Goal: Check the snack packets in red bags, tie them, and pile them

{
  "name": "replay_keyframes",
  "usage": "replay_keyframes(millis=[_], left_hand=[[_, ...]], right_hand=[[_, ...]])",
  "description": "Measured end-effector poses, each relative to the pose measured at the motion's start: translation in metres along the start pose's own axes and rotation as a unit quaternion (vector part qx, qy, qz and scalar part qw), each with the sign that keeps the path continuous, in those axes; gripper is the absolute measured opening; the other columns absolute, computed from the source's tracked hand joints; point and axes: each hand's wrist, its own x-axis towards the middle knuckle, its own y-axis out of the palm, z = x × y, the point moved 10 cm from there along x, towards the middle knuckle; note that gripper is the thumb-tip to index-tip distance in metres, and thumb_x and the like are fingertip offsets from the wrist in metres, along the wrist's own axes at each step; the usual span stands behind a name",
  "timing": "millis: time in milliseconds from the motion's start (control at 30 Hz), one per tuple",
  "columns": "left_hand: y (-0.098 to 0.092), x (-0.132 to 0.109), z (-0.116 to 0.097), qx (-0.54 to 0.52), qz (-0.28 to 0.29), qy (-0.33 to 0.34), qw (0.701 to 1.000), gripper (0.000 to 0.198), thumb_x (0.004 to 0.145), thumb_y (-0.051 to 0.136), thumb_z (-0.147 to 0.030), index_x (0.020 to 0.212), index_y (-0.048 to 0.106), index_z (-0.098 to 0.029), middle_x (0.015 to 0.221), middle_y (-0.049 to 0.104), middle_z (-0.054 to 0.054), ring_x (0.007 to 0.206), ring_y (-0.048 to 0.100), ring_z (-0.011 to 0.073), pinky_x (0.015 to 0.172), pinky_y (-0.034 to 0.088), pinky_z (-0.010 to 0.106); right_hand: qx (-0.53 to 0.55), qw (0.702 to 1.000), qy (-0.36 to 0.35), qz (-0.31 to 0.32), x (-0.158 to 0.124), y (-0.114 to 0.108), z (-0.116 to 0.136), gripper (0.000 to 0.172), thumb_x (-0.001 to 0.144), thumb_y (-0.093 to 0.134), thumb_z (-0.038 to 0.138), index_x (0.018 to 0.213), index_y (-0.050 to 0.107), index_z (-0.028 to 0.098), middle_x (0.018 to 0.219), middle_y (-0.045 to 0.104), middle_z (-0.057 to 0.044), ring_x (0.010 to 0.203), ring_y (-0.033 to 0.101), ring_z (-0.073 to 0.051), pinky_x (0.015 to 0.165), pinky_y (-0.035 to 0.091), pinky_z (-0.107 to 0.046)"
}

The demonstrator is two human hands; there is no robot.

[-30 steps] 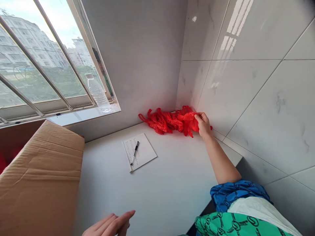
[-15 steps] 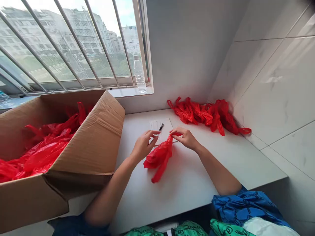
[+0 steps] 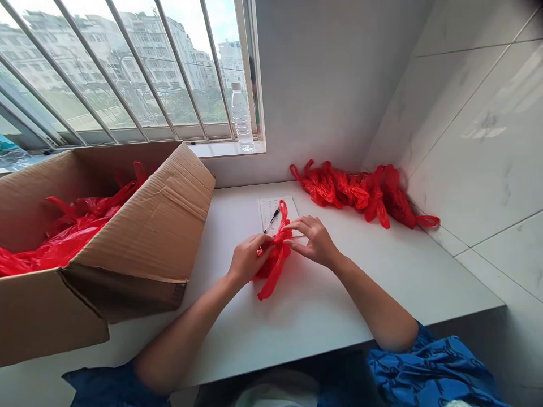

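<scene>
A red plastic bag (image 3: pixel 274 274), bunched up with a strap looping upward from its neck, is at the middle of the white table. My left hand (image 3: pixel 248 257) is closed in a pinch on the bag's gathered neck, which partly hides behind the fingers. On the other side of the neck, my right hand (image 3: pixel 314 240) has thumb and fingers apart, the fingertips at or just touching the red plastic. Behind the bag lie a sheet of paper with writing (image 3: pixel 269 206) and a black pen (image 3: pixel 274 216).
To the left stands a large open cardboard box (image 3: pixel 165 220) holding loose red bags (image 3: pixel 85 220). A row of bunched red bags (image 3: pixel 352 189) lies along the wall at the back right. A clear bottle (image 3: pixel 241 118) stands on the sill by the barred window (image 3: pixel 139 68).
My left hand has closed on the bag's neck. The right fingers have parted from their pinch, and a strap now stands up above the neck. The view has shifted slightly.
</scene>
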Motion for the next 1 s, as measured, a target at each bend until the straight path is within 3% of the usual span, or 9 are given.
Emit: replay_keyframes(millis=[167,400,500,600,667,733,800,867,1000], left_hand=[[-0.011,-0.005,0.004,-0.038,-0.042,0.025,0.998,0.023,0.096,0.051,-0.035,0.084,0.065,-0.021,0.079,0.065,0.002,0.070,0.058,0.0132,0.064,0.044,0.024],[-0.042,0.001,0.045,-0.087,-0.123,-0.020,0.988,0.026,0.094,0.054,-0.035,0.077,0.063,-0.018,0.074,0.065,0.002,0.069,0.059,0.0141,0.064,0.045,0.025],[-0.050,0.001,0.053,-0.097,-0.138,-0.041,0.985,0.025,0.096,0.052,-0.036,0.089,0.067,-0.018,0.084,0.068,0.004,0.077,0.063,0.0158,0.068,0.049,0.026],[-0.056,-0.003,0.037,-0.092,-0.156,-0.029,0.983,0.029,0.098,0.048,-0.035,0.116,0.063,-0.020,0.112,0.065,0.008,0.102,0.063,0.0197,0.084,0.050,0.031],[-0.050,-0.004,0.012,-0.050,-0.127,0.023,0.990,0.036,0.096,0.053,-0.037,0.128,0.058,-0.021,0.124,0.061,0.010,0.113,0.058,0.0232,0.095,0.046,0.038],[-0.035,-0.006,-0.013,0.012,-0.077,0.088,0.993,0.036,0.091,0.061,-0.036,0.126,0.061,-0.024,0.119,0.065,0.008,0.108,0.059,0.0236,0.096,0.042,0.040],[-0.023,-0.008,-0.026,0.049,-0.057,0.124,0.989,0.023,0.090,0.065,-0.030,0.113,0.068,-0.027,0.101,0.071,0.003,0.092,0.061,0.0197,0.089,0.042,0.038],[-0.022,-0.010,-0.028,0.045,-0.076,0.129,0.988,0.014,0.092,0.063,-0.023,0.101,0.071,-0.028,0.087,0.071,0.000,0.081,0.060,0.0165,0.083,0.041,0.035],[-0.032,-0.011,-0.006,-0.023,-0.126,0.076,0.989,0.011,0.093,0.060,-0.022,0.096,0.071,-0.025,0.084,0.070,0.001,0.080,0.061,0.0160,0.082,0.043,0.033]], right_hand=[[0.045,0.997,0.021,0.053,0.001,0.019,-0.001,0.011,0.092,0.057,0.018,0.093,0.067,0.023,0.085,0.069,-0.002,0.078,0.059,-0.017,0.075,0.041,-0.031],[0.150,0.978,0.147,0.000,-0.002,-0.012,-0.063,0.007,0.083,0.058,0.018,0.077,0.061,0.021,0.075,0.063,0.001,0.070,0.056,-0.015,0.065,0.043,-0.027],[0.151,0.978,0.145,0.022,-0.002,-0.014,-0.065,0.006,0.081,0.058,0.017,0.076,0.060,0.021,0.075,0.060,0.002,0.070,0.056,-0.014,0.065,0.044,-0.026],[0.129,0.981,0.134,0.051,-0.001,-0.008,-0.050,0.006,0.079,0.060,0.017,0.083,0.060,0.021,0.088,0.060,0.000,0.075,0.057,-0.014,0.066,0.045,-0.025],[0.100,0.986,0.119,0.068,0.001,-0.004,-0.037,0.012,0.080,0.060,0.018,0.091,0.060,0.022,0.093,0.060,0.000,0.077,0.057,-0.014,0.067,0.045,-0.026],[0.071,0.990,0.095,0.076,0.003,-0.001,-0.021,0.017,0.083,0.061,0.020,0.100,0.060,0.022,0.095,0.062,-0.001,0.080,0.058,-0.015,0.072,0.045,-0.027],[0.046,0.993,0.072,0.077,0.004,0.003,-0.008,0.022,0.086,0.064,0.028,0.106,0.061,0.022,0.097,0.064,-0.002,0.085,0.059,-0.016,0.076,0.045,-0.028],[0.025,0.994,0.066,0.082,0.004,0.008,-0.001,0.021,0.089,0.063,0.036,0.105,0.065,0.023,0.095,0.064,-0.002,0.084,0.059,-0.016,0.073,0.043,-0.027],[0.056,0.990,0.088,0.098,0.001,0.016,-0.005,0.020,0.096,0.056,0.036,0.087,0.068,0.023,0.081,0.061,0.001,0.066,0.052,-0.011,0.062,0.038,-0.025]])
